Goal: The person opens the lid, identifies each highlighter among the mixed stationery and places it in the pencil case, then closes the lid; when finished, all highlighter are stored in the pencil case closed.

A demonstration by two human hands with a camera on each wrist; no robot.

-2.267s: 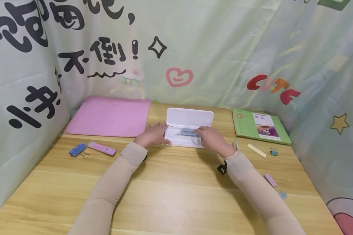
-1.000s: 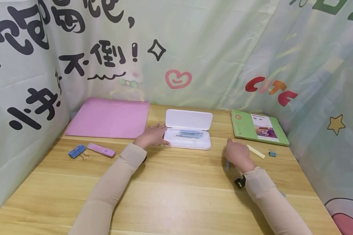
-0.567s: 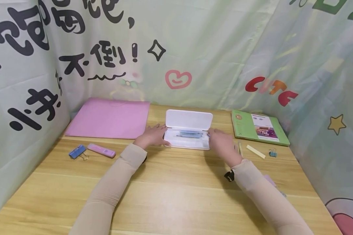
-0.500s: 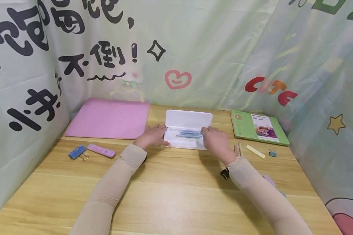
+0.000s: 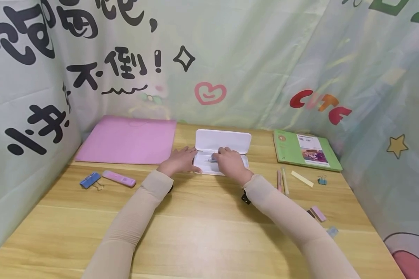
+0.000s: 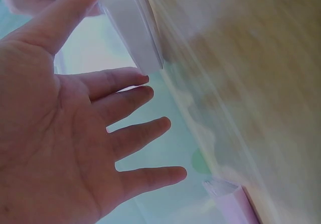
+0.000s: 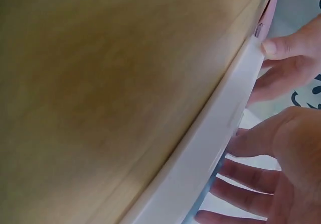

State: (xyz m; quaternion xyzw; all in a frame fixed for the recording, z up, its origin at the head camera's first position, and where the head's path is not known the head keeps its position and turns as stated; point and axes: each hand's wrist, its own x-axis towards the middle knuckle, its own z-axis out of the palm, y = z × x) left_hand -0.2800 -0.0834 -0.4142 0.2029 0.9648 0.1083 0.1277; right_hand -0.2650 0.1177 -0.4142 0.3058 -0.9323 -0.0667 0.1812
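Observation:
An open white pencil case [image 5: 204, 167] stands at the back middle, its lid [image 5: 223, 140] tilted up behind. Slim bluish pens [image 5: 211, 159] lie inside it, mostly covered by my right hand [image 5: 230, 164]. That hand reaches down into the case; in the right wrist view its fingertips meet a light blue strip along the case's edge, and whether they pinch it is hidden. At the case's left end is my left hand [image 5: 182, 161]. The left wrist view shows its palm [image 6: 55, 133] with straight, spread fingers, the thumb against the case.
Left are a pink folder [image 5: 125, 141], a blue binder clip [image 5: 90, 180] and a pink stick-shaped item [image 5: 119, 178]. Right are a green book [image 5: 290, 151], two pens [image 5: 285, 181], a pale strip [image 5: 302, 179], a small teal clip [image 5: 322, 180], a pink eraser [image 5: 318, 214] and a translucent block [image 5: 333, 231].
My right hand has gone from the pens on the table to the case's right end, then further left over the pens inside. My left hand has stayed at the case's left end.

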